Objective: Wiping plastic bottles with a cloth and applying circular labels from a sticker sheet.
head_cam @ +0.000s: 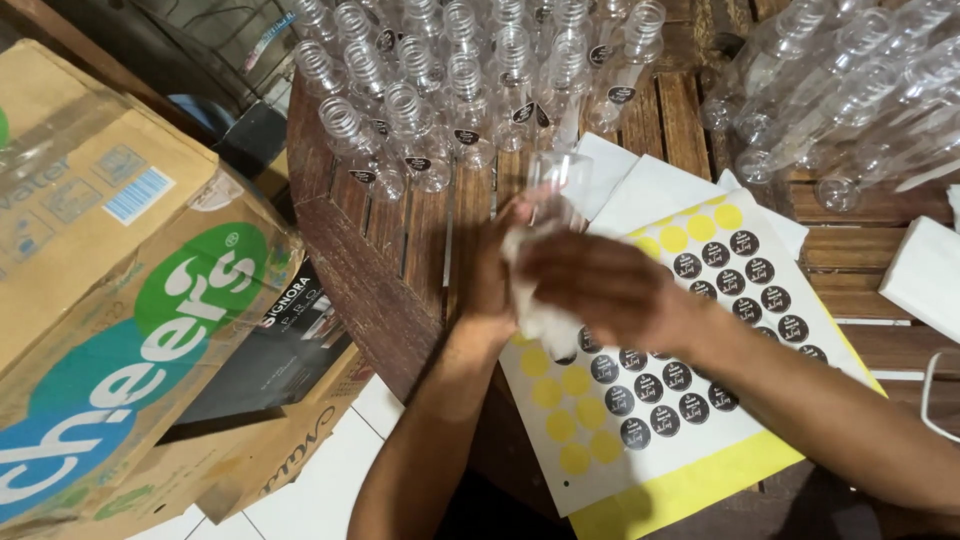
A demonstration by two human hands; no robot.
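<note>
Both hands' fingers grip a clear bottle (556, 180) above the sticker sheet (690, 300), near the table edge (345, 270).

A small clear plastic bottle (556, 185) with no cap stands nearly upright, open neck up, just above the sticker sheet; a white cloth (545, 318) wraps its lower part

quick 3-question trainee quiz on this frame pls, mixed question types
1. True or false: the bottle in the hands already has its cap on.
2. Which hand covers the bottle's front: A left, B right?
3. What colour are the round stickers on the sheet?

Key: 1 false, its mouth is open. 2 B. 3 black; bare spots show yellow.
</note>
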